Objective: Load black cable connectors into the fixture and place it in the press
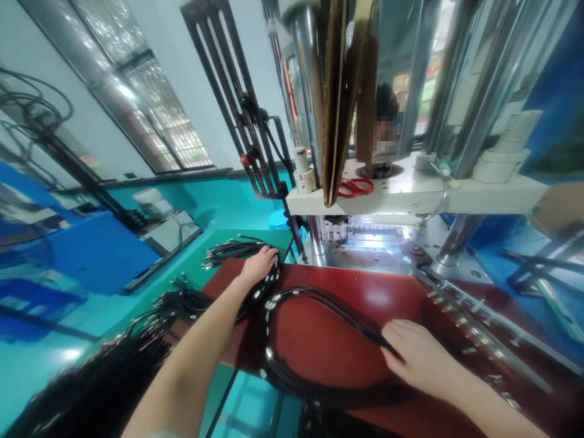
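On a reddish-brown board [314,340], a bundle of black cables [319,389] lies in a loop with small silvery bits along its left bend. My right hand [417,353] is closed around the loop's right side. At the board's far left edge, my left hand [261,264] rests its fingers over another bunch of black cables [258,295]; its fingertips are partly hidden, and whether it grips them I cannot tell. More black cables with metal ends [182,298] lie to the left, beside and beneath my left forearm.
A press machine [410,198] with steel columns stands behind the board, with red scissors [356,187] and upright cardboard [340,121] on its white plate. A metal fixture rail [483,328] lies at right. A large cable heap [100,377] fills the lower left. Behind the press is a person.
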A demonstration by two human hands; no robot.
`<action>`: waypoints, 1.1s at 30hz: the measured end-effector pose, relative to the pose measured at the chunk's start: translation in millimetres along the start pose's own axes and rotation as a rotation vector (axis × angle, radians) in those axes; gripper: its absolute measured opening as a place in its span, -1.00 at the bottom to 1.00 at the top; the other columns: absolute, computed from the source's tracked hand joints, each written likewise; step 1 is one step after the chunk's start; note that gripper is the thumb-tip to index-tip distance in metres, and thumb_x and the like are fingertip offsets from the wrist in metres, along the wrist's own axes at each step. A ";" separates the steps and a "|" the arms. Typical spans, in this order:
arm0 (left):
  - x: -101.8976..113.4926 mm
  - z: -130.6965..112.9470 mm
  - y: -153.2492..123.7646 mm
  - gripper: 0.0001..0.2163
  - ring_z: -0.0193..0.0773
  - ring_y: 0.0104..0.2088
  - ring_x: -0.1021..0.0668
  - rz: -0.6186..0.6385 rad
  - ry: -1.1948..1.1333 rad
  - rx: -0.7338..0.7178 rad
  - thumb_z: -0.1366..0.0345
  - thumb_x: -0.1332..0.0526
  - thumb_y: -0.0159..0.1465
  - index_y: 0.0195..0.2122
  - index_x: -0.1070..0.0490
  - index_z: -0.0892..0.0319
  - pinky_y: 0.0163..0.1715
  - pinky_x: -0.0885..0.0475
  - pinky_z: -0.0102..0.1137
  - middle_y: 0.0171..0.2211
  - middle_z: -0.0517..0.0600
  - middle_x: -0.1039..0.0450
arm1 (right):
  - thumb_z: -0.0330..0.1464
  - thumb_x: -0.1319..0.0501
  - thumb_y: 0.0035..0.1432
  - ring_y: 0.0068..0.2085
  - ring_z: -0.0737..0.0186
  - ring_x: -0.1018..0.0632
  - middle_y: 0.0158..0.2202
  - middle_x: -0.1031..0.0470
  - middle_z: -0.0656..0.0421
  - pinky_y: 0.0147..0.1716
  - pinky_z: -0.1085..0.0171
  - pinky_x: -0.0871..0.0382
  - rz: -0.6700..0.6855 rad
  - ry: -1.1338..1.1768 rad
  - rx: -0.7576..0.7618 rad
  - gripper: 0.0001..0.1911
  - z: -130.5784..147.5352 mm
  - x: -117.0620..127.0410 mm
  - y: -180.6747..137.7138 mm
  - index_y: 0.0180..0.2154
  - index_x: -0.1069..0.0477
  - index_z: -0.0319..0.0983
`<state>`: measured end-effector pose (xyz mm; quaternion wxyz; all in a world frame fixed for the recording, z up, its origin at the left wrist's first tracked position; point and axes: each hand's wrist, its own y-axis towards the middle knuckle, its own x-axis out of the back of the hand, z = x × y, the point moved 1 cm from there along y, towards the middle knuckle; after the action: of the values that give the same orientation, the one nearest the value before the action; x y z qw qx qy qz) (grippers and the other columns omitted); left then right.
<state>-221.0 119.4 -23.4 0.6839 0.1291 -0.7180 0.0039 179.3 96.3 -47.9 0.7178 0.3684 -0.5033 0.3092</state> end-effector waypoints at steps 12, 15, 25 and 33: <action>48.3 -129.6 -102.8 -0.71 -0.15 -0.01 -0.32 0.096 -0.293 -0.541 0.14 -0.01 0.21 -0.04 -0.27 -0.07 0.01 -0.20 -0.28 -0.03 0.01 -0.30 | -0.31 -0.04 0.14 -0.13 0.06 -0.40 -0.21 -0.41 0.03 -0.13 0.11 -0.25 -0.060 -0.171 -0.292 -0.75 -52.8 88.0 -57.6 -0.15 -0.32 -0.24; 35.5 -168.4 -117.7 -0.57 -0.05 0.08 -0.23 0.127 -0.236 -0.678 0.12 -0.11 0.15 0.07 -0.16 -0.05 0.07 -0.10 -0.16 0.08 0.02 -0.22 | -0.30 -0.05 0.13 -0.30 0.15 -0.44 -0.34 -0.40 0.12 -0.31 0.20 -0.31 0.133 -0.098 -0.511 -0.83 -73.4 98.5 -101.8 -0.26 -0.33 -0.20; -24.0 -222.1 -100.5 -0.81 -0.09 -0.30 -0.40 0.202 0.004 -0.838 0.36 0.07 0.23 -0.29 -0.32 0.16 -0.28 -0.29 -0.19 -0.32 0.11 -0.37 | -0.51 -0.02 0.03 -0.23 0.14 -0.44 -0.28 -0.39 0.01 -0.28 0.26 -0.25 0.165 -0.174 -0.687 -0.86 -57.7 63.9 -105.5 -0.33 -0.29 -0.29; -12.4 -230.6 -104.9 -0.82 -0.17 -0.35 -0.43 0.213 -0.012 -0.842 0.39 0.12 0.26 -0.30 -0.26 0.19 -0.32 -0.32 -0.26 -0.35 0.08 -0.37 | -0.50 -0.07 -0.07 -0.35 0.17 -0.49 -0.38 -0.50 0.06 -0.47 0.36 -0.20 0.276 -0.097 -0.765 -0.86 -95.4 95.6 -52.1 -0.42 -0.37 -0.28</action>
<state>25.7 62.2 -38.7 0.6685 -0.2359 -0.6702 -0.2198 297.8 155.4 10.5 0.7303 0.0181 -0.6599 0.1756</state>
